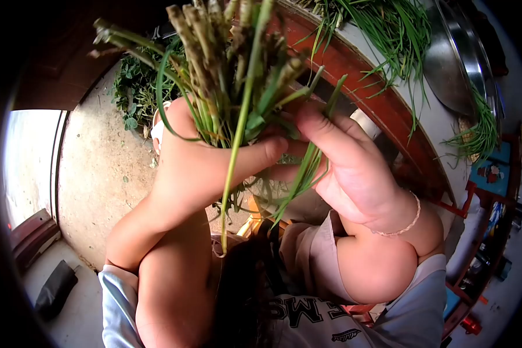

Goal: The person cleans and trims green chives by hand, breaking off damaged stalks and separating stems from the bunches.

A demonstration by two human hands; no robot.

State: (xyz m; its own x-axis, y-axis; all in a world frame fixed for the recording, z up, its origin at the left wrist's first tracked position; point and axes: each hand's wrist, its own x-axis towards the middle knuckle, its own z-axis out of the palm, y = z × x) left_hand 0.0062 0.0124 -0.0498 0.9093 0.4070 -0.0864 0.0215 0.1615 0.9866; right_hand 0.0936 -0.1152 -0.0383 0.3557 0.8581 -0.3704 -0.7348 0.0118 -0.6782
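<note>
My left hand (197, 168) is closed round a thick bunch of green stalks (214, 75), their pale brown ends pointing up and away from me. One long yellow-green blade (238, 133) hangs down across that hand. Beside the bunch, my right hand (354, 168) has its thumb and fingers pinched on a few thin green blades (303, 180), which trail below the palm. Its fingertips are close to the stalks and partly hidden behind them. A thin bracelet (409, 223) circles the right wrist.
A red-edged table (383, 98) stands ahead on the right, bearing a heap of green blades (388, 35), a metal basin (446, 69) and a smaller tuft (478, 127). Leafy greens (136, 87) lie on the floor (110, 174). A red rack (472, 255) is at the right.
</note>
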